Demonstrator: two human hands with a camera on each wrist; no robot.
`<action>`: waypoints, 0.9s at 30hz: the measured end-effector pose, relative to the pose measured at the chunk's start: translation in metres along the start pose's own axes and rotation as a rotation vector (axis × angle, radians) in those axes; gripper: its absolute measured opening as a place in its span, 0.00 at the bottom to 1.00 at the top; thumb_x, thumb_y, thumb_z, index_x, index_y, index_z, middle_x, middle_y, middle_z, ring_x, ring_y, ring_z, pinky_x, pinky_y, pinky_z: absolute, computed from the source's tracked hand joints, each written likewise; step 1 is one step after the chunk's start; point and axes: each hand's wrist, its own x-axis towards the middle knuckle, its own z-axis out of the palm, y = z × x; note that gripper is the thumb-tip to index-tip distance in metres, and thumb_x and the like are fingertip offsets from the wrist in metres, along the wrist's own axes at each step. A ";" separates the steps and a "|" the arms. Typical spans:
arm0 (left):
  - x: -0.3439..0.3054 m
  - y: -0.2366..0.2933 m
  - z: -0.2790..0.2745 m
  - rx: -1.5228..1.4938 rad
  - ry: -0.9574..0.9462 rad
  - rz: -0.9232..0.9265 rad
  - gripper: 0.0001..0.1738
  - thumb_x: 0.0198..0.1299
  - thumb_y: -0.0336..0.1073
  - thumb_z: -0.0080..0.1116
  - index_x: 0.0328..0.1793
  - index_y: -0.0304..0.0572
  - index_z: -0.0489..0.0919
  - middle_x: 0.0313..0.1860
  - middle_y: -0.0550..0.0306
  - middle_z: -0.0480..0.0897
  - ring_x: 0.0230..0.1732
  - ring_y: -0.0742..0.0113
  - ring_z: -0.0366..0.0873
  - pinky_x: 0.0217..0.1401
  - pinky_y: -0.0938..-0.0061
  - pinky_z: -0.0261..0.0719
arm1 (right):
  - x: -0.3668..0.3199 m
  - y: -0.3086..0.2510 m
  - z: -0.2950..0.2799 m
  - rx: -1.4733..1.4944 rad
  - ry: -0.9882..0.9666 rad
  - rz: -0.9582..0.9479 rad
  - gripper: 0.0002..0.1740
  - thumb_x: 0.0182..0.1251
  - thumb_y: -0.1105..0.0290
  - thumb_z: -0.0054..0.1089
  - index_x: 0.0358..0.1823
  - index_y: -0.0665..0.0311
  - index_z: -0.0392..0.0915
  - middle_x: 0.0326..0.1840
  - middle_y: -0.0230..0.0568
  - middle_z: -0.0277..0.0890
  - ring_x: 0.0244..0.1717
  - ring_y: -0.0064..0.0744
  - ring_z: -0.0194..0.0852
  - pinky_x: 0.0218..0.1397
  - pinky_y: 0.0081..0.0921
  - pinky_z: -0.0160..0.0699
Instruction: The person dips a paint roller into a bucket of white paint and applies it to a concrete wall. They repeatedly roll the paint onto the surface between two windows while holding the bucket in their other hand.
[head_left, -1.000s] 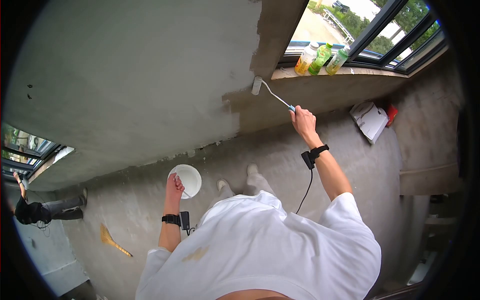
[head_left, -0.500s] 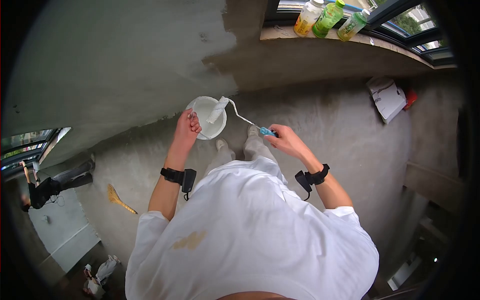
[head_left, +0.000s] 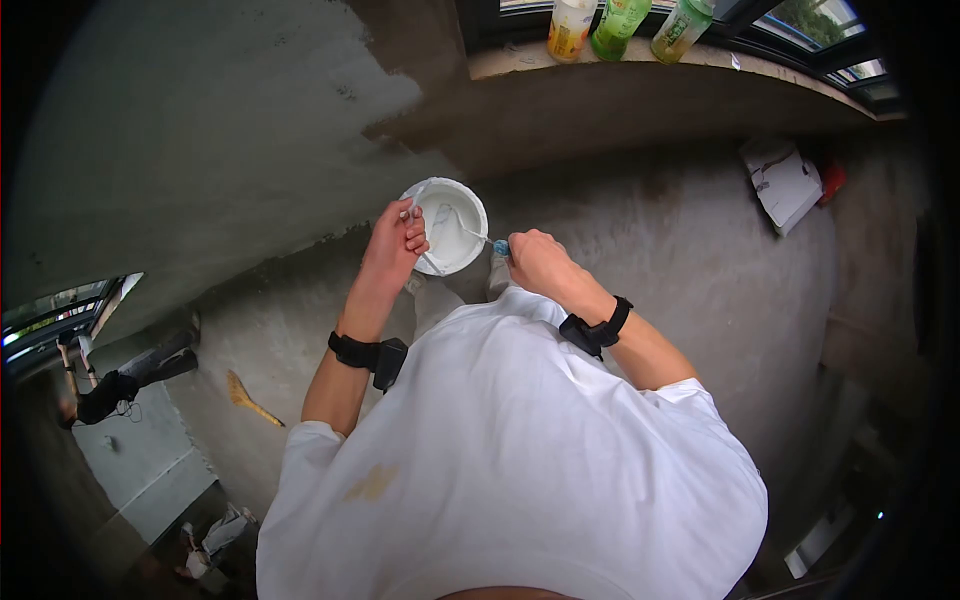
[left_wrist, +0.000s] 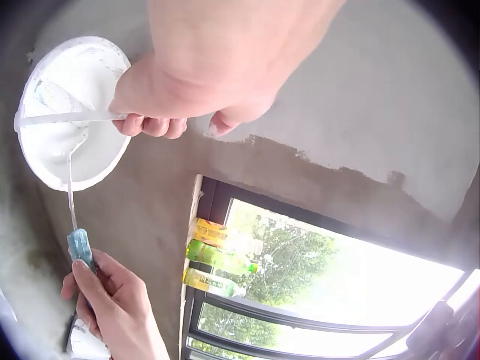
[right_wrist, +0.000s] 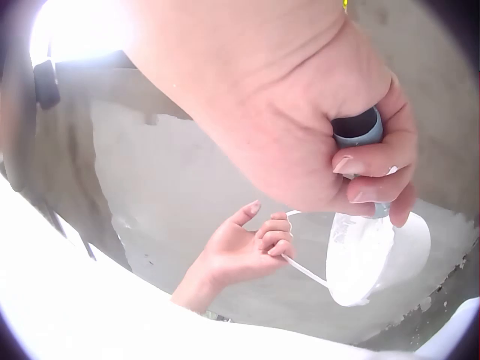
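My left hand (head_left: pixel 393 243) has its fingers curled round the handle (left_wrist: pixel 71 118) of a white bucket (head_left: pixel 481 217), which hangs tilted by it. White paint (left_wrist: pixel 90 79) lies inside. My right hand (head_left: pixel 548 265) grips the blue handle (left_wrist: pixel 80 249) of a paint roller, whose thin metal rod (left_wrist: pixel 71 187) reaches over the rim. The roller head (head_left: pixel 441 222) is down in the bucket, its outline hard to tell from the paint. In the right wrist view, my right fingers (right_wrist: pixel 375 161) wrap the blue handle above the bucket (right_wrist: pixel 409 247).
Three bottles (head_left: pixel 612 28) stand on the window sill (head_left: pixel 510 62) above. The wall is part light coated (head_left: pixel 230 130), part darker brown (head_left: pixel 620 110). A broom (head_left: pixel 250 398) lies on the floor at left, a white bag (head_left: pixel 786 190) at right. Other people (head_left: pixel 110 390) are at far left.
My right hand has come down from the wall with the roller, whose head has gone into the bucket. The bucket and left hand have shifted up and right in the head view.
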 end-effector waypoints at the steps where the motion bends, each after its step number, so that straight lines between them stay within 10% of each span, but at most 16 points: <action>1: -0.001 0.003 0.001 0.015 -0.004 0.000 0.14 0.67 0.46 0.51 0.35 0.45 0.71 0.18 0.70 0.60 0.19 0.78 0.56 0.28 0.79 0.58 | 0.003 -0.002 -0.001 -0.022 0.004 0.000 0.07 0.54 0.76 0.58 0.31 0.72 0.82 0.32 0.60 0.81 0.38 0.60 0.82 0.42 0.47 0.82; 27: 0.005 0.023 -0.037 -0.394 0.081 0.125 0.19 0.62 0.51 0.53 0.32 0.45 0.65 0.20 0.66 0.60 0.21 0.72 0.56 0.30 0.74 0.57 | -0.006 0.001 -0.028 0.030 0.167 -0.295 0.09 0.62 0.77 0.57 0.40 0.68 0.68 0.26 0.55 0.76 0.31 0.61 0.77 0.33 0.52 0.73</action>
